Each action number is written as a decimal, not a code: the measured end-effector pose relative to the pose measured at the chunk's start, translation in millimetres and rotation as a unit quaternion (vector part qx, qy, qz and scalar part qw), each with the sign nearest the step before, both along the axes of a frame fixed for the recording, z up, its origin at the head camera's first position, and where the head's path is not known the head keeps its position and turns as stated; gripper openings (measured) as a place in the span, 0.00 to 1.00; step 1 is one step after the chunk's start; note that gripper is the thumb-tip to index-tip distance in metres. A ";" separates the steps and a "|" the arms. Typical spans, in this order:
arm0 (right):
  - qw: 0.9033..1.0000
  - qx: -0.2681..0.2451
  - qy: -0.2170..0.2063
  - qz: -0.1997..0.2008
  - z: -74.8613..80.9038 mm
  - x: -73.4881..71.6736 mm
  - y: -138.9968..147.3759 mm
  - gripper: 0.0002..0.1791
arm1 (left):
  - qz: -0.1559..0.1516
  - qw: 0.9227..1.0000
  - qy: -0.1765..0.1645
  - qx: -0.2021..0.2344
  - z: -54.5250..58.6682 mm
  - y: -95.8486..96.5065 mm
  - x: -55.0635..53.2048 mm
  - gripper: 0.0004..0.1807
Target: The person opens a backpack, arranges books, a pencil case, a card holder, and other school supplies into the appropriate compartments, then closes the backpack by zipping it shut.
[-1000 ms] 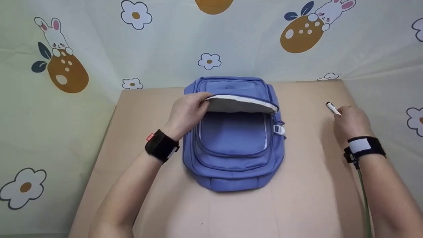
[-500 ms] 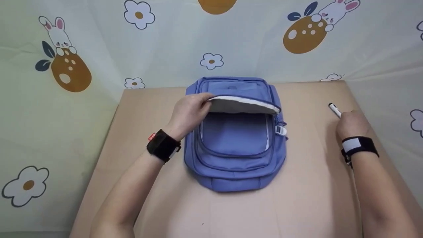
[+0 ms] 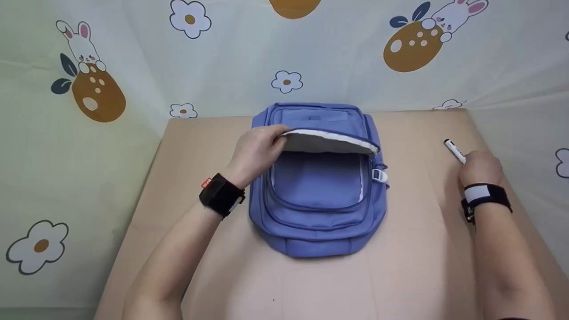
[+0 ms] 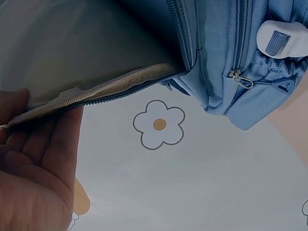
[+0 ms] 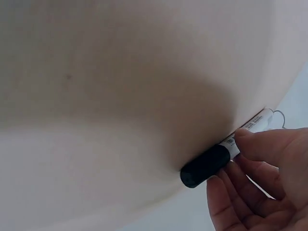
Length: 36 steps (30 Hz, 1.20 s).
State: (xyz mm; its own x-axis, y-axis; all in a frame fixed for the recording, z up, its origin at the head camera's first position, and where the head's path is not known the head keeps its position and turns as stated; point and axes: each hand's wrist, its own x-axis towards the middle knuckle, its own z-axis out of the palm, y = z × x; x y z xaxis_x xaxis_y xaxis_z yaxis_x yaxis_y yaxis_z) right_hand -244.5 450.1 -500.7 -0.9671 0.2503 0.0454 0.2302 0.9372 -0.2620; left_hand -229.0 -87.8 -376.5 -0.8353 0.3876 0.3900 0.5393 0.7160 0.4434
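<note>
A blue backpack (image 3: 318, 246) lies on its back on the tan tabletop, its front pocket unzipped. My left hand (image 3: 258, 149) pinches the edge of the pocket's front flap (image 3: 326, 143) and holds it up, so the grey lining shows. In the left wrist view, thumb and fingers (image 4: 60, 149) are on either side of the flap's zipper edge. Off to the right of the bag, my right hand (image 3: 480, 169) grips a white marker (image 3: 454, 151). The right wrist view shows the marker's black cap (image 5: 207, 166) sticking out past the thumb, close to the tabletop.
The tan tabletop (image 3: 413, 249) extends around the bag. A pale curtain (image 3: 226, 66) printed with flowers and rabbits hangs behind and at both sides. A white buckle (image 3: 379, 176) sits on the bag's right side. Both wrists wear black straps (image 3: 221, 195).
My right hand has come slightly nearer, drawing the marker with it. My left hand keeps holding the flap up. The whole head view has shifted slightly.
</note>
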 end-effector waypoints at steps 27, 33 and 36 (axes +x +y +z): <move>0.862 -0.128 0.449 0.196 118.4 57.5 -144.0 0.10 | 0.006 1.000 0.000 -0.010 1.1 -0.1 0.7 0.14; 0.766 -0.135 0.502 0.379 129.9 97.4 -214.6 0.08 | 0.005 1.000 -0.001 -0.006 3.0 0.7 0.0 0.14; 0.756 -0.095 0.458 0.457 117.8 103.6 -236.2 0.09 | 0.005 1.000 -0.008 -0.005 3.2 1.5 -0.7 0.15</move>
State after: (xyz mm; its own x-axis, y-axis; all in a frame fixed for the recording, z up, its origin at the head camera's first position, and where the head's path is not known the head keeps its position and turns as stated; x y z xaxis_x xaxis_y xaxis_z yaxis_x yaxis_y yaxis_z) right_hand -140.9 213.9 -382.9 -0.3243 -0.4180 0.8486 -0.8517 0.5194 -0.0696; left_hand -229.7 -86.3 -373.3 -0.8453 0.3837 0.3719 0.5250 0.7259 0.4444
